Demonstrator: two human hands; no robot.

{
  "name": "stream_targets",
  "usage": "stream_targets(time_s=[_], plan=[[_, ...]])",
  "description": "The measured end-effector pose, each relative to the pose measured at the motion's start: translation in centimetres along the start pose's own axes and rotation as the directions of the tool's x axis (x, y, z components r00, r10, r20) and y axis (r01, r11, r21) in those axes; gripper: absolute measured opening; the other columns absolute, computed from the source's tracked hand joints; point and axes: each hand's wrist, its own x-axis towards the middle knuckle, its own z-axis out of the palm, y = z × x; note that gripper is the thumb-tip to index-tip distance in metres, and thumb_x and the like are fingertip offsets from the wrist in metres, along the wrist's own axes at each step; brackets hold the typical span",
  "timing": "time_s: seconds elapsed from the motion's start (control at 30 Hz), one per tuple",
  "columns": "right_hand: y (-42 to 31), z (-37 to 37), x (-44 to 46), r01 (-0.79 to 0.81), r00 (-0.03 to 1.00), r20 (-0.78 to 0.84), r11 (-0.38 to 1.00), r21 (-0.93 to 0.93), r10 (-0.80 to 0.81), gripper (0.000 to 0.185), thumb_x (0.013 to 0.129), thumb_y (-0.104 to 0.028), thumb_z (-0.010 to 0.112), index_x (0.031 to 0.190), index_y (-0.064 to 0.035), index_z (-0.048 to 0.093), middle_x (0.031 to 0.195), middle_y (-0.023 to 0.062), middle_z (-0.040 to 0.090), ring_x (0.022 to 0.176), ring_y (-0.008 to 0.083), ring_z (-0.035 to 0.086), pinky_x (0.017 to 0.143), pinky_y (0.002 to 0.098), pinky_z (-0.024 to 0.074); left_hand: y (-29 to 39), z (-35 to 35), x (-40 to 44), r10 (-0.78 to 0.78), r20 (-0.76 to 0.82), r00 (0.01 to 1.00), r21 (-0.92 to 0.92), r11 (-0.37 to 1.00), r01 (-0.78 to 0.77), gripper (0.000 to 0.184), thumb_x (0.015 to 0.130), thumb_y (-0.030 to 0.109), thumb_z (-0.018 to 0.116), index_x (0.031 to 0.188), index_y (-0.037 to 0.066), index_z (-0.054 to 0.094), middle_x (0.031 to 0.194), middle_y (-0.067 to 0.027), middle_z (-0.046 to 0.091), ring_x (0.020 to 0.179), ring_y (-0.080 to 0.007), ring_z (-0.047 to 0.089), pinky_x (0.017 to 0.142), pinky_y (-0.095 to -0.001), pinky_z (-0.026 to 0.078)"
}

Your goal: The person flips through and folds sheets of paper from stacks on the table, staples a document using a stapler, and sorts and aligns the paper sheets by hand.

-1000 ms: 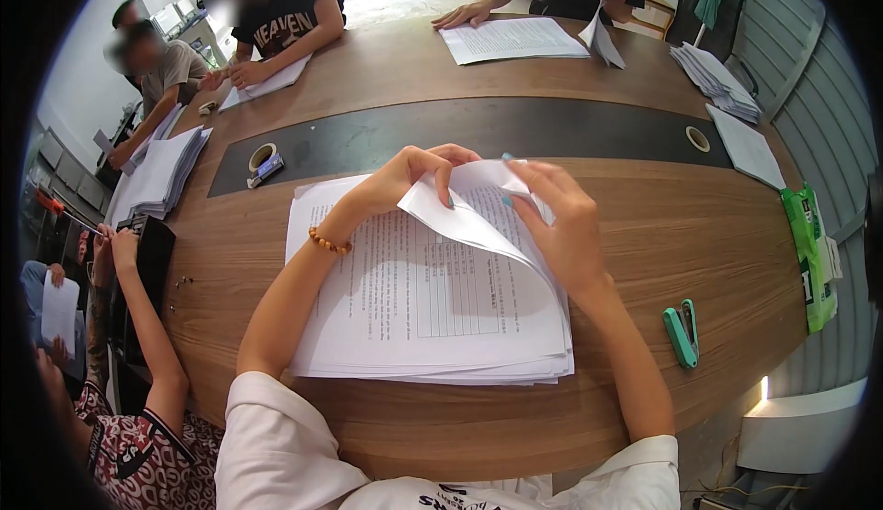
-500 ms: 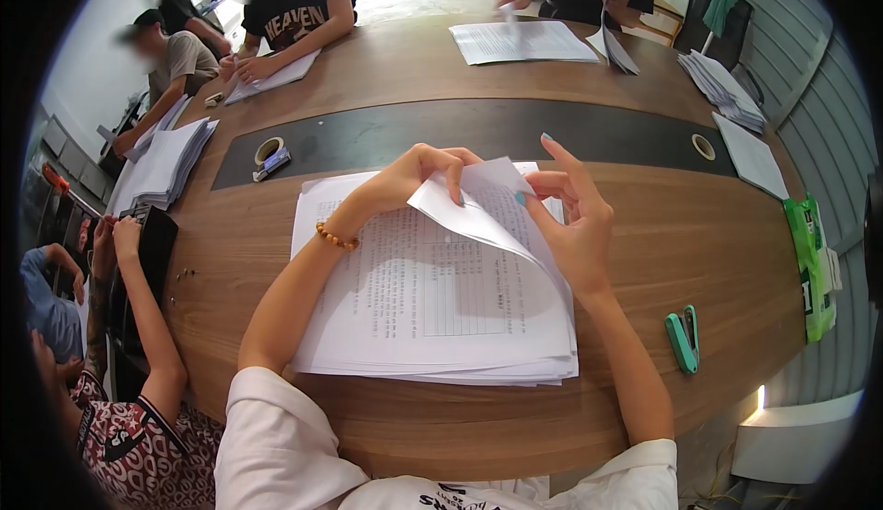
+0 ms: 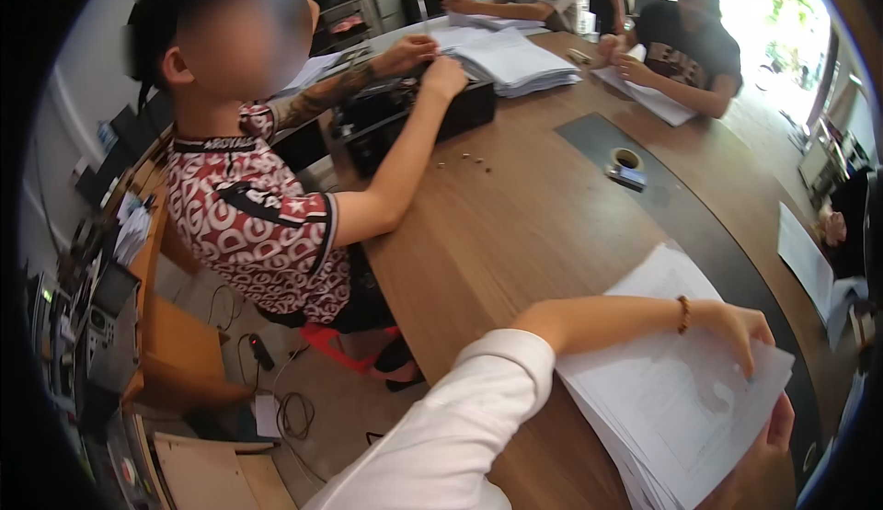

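A thick stack of printed paper sheets (image 3: 644, 386) lies on the wooden table at the lower right, its edges slightly fanned. My left hand (image 3: 736, 333), with a beaded bracelet at the wrist, reaches across the stack. Its bent fingers grip the top sheet near the far right edge. Lower down, my right hand (image 3: 773, 450) is at the right edge of the same sheet, fingers closed on it. Part of that hand is hidden behind the paper. The top sheet's right corner stands slightly raised.
On the left, a seated person in a red patterned shirt (image 3: 253, 234) works at a black case (image 3: 423, 124). A tape roll (image 3: 627, 160) and a small blue item (image 3: 627, 177) lie on the dark strip. Another paper pile (image 3: 515, 57) stands farther back; other people sit around the table (image 3: 497, 225).
The view has swung to the left, bringing the neighbouring person and black case into full sight. The lifted sheet, sharply curled before, now lies flatter over the stack. Both hands stay at its edge.
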Motion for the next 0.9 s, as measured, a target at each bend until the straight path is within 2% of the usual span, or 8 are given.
stream_targets(time_s=[0.2, 0.3, 0.47, 0.53, 0.6, 0.63, 0.73, 0.9], plan=[[0.0, -0.8, 0.6, -0.056, 0.998, 0.013, 0.993, -0.101, 0.058, 0.029, 0.083, -0.004, 0.046, 0.111, 0.0032, 0.048, 0.098, 0.0131, 0.057, 0.085, 0.0178, 0.058, 0.076, 0.0273, 0.0460, 0.0, 0.0, 0.1, -0.044, -0.017, 0.999, 0.065, 0.997, 0.045, 0.032, 0.062, 0.019, 0.068, 0.087, 0.000, 0.065, 0.083, -0.0122, 0.064, 0.067, -0.0185, 0.061, 0.057, -0.0243, 0.047], [0.1, -1.2, 0.7, -0.059, 0.998, 0.018, 0.993, -0.100, 0.061, 0.030, 0.083, -0.005, 0.046, 0.112, 0.0032, 0.048, 0.100, 0.0138, 0.057, 0.087, 0.0182, 0.057, 0.077, 0.0275, 0.0456, -0.1, -0.1, 0.1, 0.006, -0.019, 1.000, 0.038, 0.999, -0.006, 0.031, 0.063, 0.019, 0.068, 0.087, -0.001, 0.065, 0.083, -0.0132, 0.064, 0.065, -0.0189, 0.061, 0.056, -0.0242, 0.047], [0.4, -1.5, 1.3, 0.014, 0.996, 0.085, 0.996, -0.092, -0.006, 0.031, 0.084, -0.006, 0.045, 0.114, 0.0032, 0.046, 0.105, 0.0151, 0.056, 0.090, 0.0190, 0.057, 0.079, 0.0278, 0.0449, 0.8, -0.1, 0.0, -0.029, -0.082, 0.996, 0.004, 1.000, 0.029, 0.036, 0.061, 0.022, 0.071, 0.089, -0.001, 0.065, 0.085, -0.0139, 0.064, 0.067, -0.0190, 0.062, 0.057, -0.0232, 0.047], [2.9, -3.7, 2.9, -0.093, 0.990, 0.111, 0.996, 0.013, 0.091, 0.035, 0.084, -0.010, 0.046, 0.117, 0.0030, 0.044, 0.108, 0.0154, 0.052, 0.092, 0.0195, 0.055, 0.079, 0.0282, 0.0448, 1.2, -0.3, -0.1, -0.016, -0.068, 0.998, -0.032, 0.999, 0.013, 0.037, 0.062, 0.022, 0.071, 0.089, -0.002, 0.065, 0.085, -0.0138, 0.064, 0.067, -0.0190, 0.062, 0.057, -0.0230, 0.047], [5.1, -5.1, 4.7, -0.313, 0.942, 0.193, 0.925, 0.217, 0.274, 0.044, 0.083, -0.018, 0.048, 0.121, 0.0026, 0.039, 0.116, 0.0161, 0.045, 0.097, 0.0206, 0.052, 0.080, 0.0289, 0.0447, 1.4, -0.6, 0.0, -0.006, -0.052, 0.999, -0.072, 0.997, 0.002, 0.037, 0.062, 0.022, 0.071, 0.089, -0.002, 0.065, 0.086, -0.0137, 0.064, 0.067, -0.0191, 0.062, 0.058, -0.0228, 0.047], [5.8, -5.3, 4.7, -0.289, 0.950, 0.179, 0.939, 0.188, 0.257, 0.044, 0.083, -0.018, 0.048, 0.121, 0.0026, 0.039, 0.115, 0.0161, 0.045, 0.096, 0.0206, 0.052, 0.079, 0.0290, 0.0449, 1.3, -0.7, 0.2, -0.014, -0.061, 0.998, -0.055, 0.998, 0.010, 0.037, 0.061, 0.022, 0.071, 0.089, -0.002, 0.065, 0.086, -0.0135, 0.064, 0.067, -0.0189, 0.062, 0.058, -0.0227, 0.048], [1.8, -2.6, 3.0, -0.196, 0.977, 0.088, 0.980, 0.029, 0.193, 0.044, 0.083, -0.019, 0.048, 0.120, 0.0027, 0.039, 0.114, 0.0160, 0.047, 0.095, 0.0208, 0.053, 0.078, 0.0290, 0.0455, 1.5, -1.0, 0.5, -0.025, -0.074, 0.997, -0.031, 0.999, 0.023, 0.034, 0.061, 0.020, 0.071, 0.087, -0.002, 0.065, 0.084, -0.0133, 0.064, 0.066, -0.0187, 0.061, 0.059, -0.0229, 0.047], [-0.9, -1.0, 2.4, -0.214, 0.976, 0.023, 0.976, -0.050, 0.215, 0.044, 0.083, -0.020, 0.048, 0.119, 0.0028, 0.040, 0.111, 0.0158, 0.048, 0.092, 0.0212, 0.054, 0.075, 0.0292, 0.0464, 1.6, -1.6, 0.7, 0.016, -0.047, 0.999, -0.085, 0.996, -0.020, 0.030, 0.062, 0.017, 0.069, 0.086, -0.002, 0.065, 0.082, -0.0133, 0.064, 0.065, -0.0186, 0.061, 0.059, -0.0230, 0.047]])
